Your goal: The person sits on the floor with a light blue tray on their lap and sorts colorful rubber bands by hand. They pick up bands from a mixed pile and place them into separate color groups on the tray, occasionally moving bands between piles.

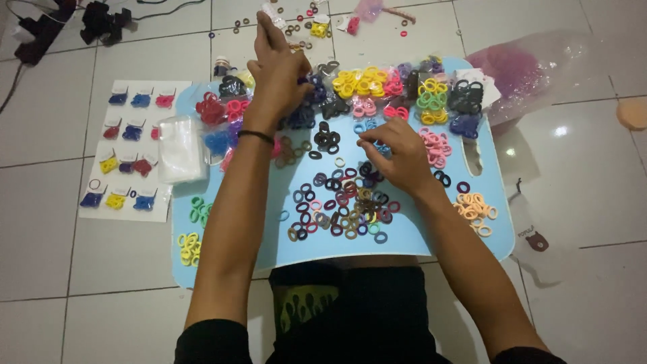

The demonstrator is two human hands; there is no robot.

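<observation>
— Dozens of small hair ties, and where do they start?
— On the floor off the tray's left edge lies a white card sheet point(128, 152) with blue, red and yellow ties clipped in rows. Beside it, at the tray's left edge, a clear bag stack point(180, 148).
— And the tray?
— A light blue tray point(411, 236) rests across the person's lap. Green ties point(189, 248) sit at its near left corner.
— The hands?
— The left hand point(276, 74) reaches to the far edge, fingers curled over dark ties; whether it grips one I cannot tell. The right hand point(397, 155) is mid-tray, fingers pinched on a blue tie point(372, 143), just beyond the mixed pile point(340, 205).
— Further right?
— Yellow ties point(357, 82) along the far edge, peach ties point(475, 209) by the right edge.
</observation>
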